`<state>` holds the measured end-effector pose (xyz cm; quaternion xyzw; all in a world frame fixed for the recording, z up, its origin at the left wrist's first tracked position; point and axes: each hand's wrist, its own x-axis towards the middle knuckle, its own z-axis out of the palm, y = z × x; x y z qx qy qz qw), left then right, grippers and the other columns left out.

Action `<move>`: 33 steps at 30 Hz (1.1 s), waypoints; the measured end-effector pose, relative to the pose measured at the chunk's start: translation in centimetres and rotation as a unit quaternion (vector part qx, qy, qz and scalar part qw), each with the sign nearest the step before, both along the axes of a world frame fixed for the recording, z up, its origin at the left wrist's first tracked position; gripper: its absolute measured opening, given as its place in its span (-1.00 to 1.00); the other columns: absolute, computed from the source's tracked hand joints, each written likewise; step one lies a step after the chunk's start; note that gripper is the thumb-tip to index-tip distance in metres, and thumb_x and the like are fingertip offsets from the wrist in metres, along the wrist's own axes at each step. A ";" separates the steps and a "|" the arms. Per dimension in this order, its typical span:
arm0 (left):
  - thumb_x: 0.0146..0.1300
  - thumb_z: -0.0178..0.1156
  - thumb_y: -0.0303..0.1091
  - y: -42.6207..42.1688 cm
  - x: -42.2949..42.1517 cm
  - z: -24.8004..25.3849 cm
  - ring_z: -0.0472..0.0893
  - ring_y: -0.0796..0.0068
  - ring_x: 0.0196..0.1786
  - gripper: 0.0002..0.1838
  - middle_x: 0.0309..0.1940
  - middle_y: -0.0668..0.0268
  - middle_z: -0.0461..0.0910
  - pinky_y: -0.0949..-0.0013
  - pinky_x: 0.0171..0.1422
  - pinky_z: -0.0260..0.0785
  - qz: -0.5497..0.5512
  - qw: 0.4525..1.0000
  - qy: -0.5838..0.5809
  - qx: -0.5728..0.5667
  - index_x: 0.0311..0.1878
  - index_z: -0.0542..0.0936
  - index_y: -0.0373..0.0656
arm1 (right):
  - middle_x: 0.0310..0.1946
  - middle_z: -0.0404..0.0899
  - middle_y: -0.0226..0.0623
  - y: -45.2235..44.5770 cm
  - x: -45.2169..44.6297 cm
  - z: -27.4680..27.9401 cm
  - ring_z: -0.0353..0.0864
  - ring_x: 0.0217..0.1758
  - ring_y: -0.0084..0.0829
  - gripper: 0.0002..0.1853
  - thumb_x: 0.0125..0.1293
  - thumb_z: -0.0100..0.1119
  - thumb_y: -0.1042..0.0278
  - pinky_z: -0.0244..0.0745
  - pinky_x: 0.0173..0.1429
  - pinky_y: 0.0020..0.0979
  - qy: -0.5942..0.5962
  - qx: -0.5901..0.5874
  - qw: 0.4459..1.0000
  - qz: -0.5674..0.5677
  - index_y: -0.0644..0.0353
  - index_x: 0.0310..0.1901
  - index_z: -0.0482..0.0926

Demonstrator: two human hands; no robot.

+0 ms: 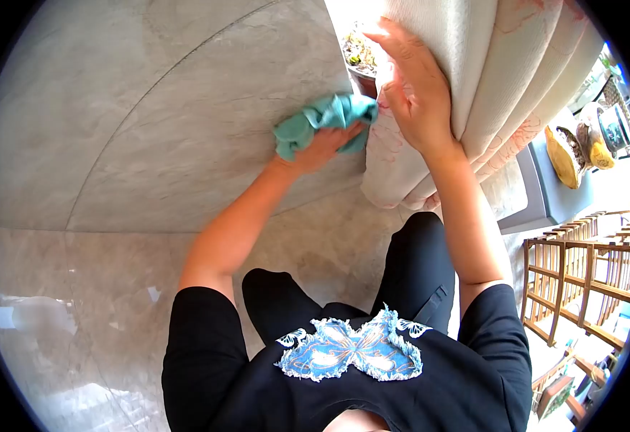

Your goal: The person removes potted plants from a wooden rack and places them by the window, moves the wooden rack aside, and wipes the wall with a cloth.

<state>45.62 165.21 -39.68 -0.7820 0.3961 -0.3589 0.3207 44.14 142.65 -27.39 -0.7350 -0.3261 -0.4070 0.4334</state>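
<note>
My left hand [325, 147] grips a bunched teal cloth [322, 119] and presses it against the grey marble-patterned wall surface [207, 137], close to its edge. The cloth hides part of the fingers. Higher up on the right, my right hand [423, 93] rests against a cream curtain [487, 65] with pink embroidery, its fingers stretched and the thumb apart. Curtain folds lie on both sides of that hand. In the gap between wall and curtain stands a potted plant [360, 56], partly covered.
Glossy beige floor tiles [315, 230] lie below, around my bent knees. To the right are a grey ledge [556, 180] holding a yellow boat-shaped dish [564, 158] and other ornaments. Brown wooden racks [577, 273] stand farther down on that side.
</note>
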 end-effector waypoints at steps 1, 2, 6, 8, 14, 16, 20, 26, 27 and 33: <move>0.13 0.27 -0.13 0.6 0.2 -2.0 0.41 0.30 0.30 -0.12 0.47 0.40 0.35 -0.03 0.46 0.16 -0.009 0.998 0.059 0.026 0.59 0.26 0.32 | 0.33 0.50 -0.04 -0.1 -0.1 0.0 0.47 0.40 -0.13 -0.40 0.16 -0.11 0.77 0.31 0.48 -0.25 -0.009 0.008 1.000 -0.002 0.24 0.25 0.57; 0.23 0.18 -0.17 0.8 0.8 -3.8 0.43 0.31 0.29 -0.21 0.44 0.39 0.38 0.06 0.46 0.18 -0.024 0.968 0.244 -0.060 0.58 0.27 0.22 | 0.28 0.54 -0.06 0.1 -0.5 0.1 0.52 0.35 -0.17 -0.48 0.23 -0.11 0.75 0.37 0.44 -0.26 0.018 0.054 0.998 0.025 0.27 0.21 0.59; 0.43 0.05 -0.18 1.7 1.0 -9.3 0.46 0.36 0.28 -0.54 0.29 0.36 0.51 0.28 0.42 0.25 0.008 0.753 0.598 -0.276 0.35 0.48 -0.03 | 0.24 0.58 -0.05 0.0 -0.7 -0.1 0.55 0.32 -0.19 -0.54 0.28 -0.10 0.75 0.39 0.42 -0.28 -0.041 0.004 0.999 -0.014 0.32 0.17 0.60; 0.44 0.06 -0.18 2.2 0.5 -11.9 0.46 0.38 0.28 -0.57 0.28 0.36 0.53 0.30 0.40 0.26 0.016 0.741 0.624 -0.248 0.31 0.51 -0.04 | 0.20 0.61 -0.05 0.4 -0.9 -0.1 0.57 0.30 -0.17 -0.56 0.26 -0.09 0.77 0.42 0.39 -0.28 -0.057 0.009 0.998 -0.008 0.36 0.13 0.61; 0.47 0.07 -0.18 3.7 -0.9 -19.9 0.47 0.44 0.27 -0.65 0.23 0.36 0.56 0.36 0.36 0.29 -0.016 0.891 0.433 0.133 0.21 0.58 -0.07 | 0.17 0.62 -0.10 1.2 -0.9 -0.3 0.63 0.19 -0.19 -0.53 0.16 0.00 0.81 0.55 0.23 -0.30 -0.077 0.010 0.997 -0.007 0.29 0.08 0.66; 0.48 0.08 -0.18 5.2 -2.0 -21.1 0.47 0.47 0.27 -0.68 0.21 0.36 0.58 0.38 0.35 0.30 -0.034 0.917 0.308 0.250 0.17 0.60 -0.07 | 0.17 0.62 -0.10 1.9 -1.3 -0.3 0.63 0.19 -0.18 -0.52 0.15 0.00 0.81 0.54 0.23 -0.29 -0.069 0.012 0.998 -0.001 0.28 0.08 0.67; 0.49 0.11 -0.17 9.9 -4.3 -16.3 0.48 0.52 0.26 -0.71 0.20 0.38 0.59 0.42 0.32 0.33 -0.002 0.935 0.128 0.332 0.13 0.64 -0.06 | 0.21 0.62 -0.12 3.0 -1.8 0.1 0.61 0.22 -0.16 -0.45 0.05 0.01 0.81 0.52 0.27 -0.29 -0.085 -0.017 0.996 -0.016 0.23 0.08 0.69; 0.45 0.03 0.04 16.8 -6.8 0.1 0.45 0.40 0.34 -0.63 0.27 0.48 0.56 0.11 0.47 0.01 0.057 0.983 0.008 0.177 0.23 0.58 0.28 | 0.36 0.53 -0.34 6.0 -0.5 0.2 0.40 0.45 -0.21 -0.36 0.10 0.06 0.71 0.09 0.58 -0.12 -0.114 -0.030 0.992 -0.049 -0.07 0.23 0.65; 0.44 0.02 0.08 17.4 -6.9 3.5 0.45 0.37 0.36 -0.61 0.29 0.50 0.56 0.05 0.51 -0.05 0.055 0.990 -0.034 0.128 0.26 0.57 0.35 | 0.36 0.53 -0.34 6.4 0.2 0.4 0.40 0.45 -0.21 -0.36 0.10 0.06 0.71 0.09 0.58 -0.12 -0.117 -0.024 0.992 -0.046 -0.07 0.23 0.65; 0.38 -0.07 0.33 16.5 -6.4 21.1 0.37 0.19 0.49 -0.47 0.39 0.60 0.51 -0.27 0.65 -0.37 0.000 0.959 -0.243 -0.145 0.36 0.53 0.65 | 0.36 0.55 -0.36 6.1 5.0 -0.5 0.36 0.49 -0.28 -0.47 0.24 0.08 0.63 0.07 0.60 -0.18 -0.216 -0.024 0.964 -0.153 -0.03 0.22 0.65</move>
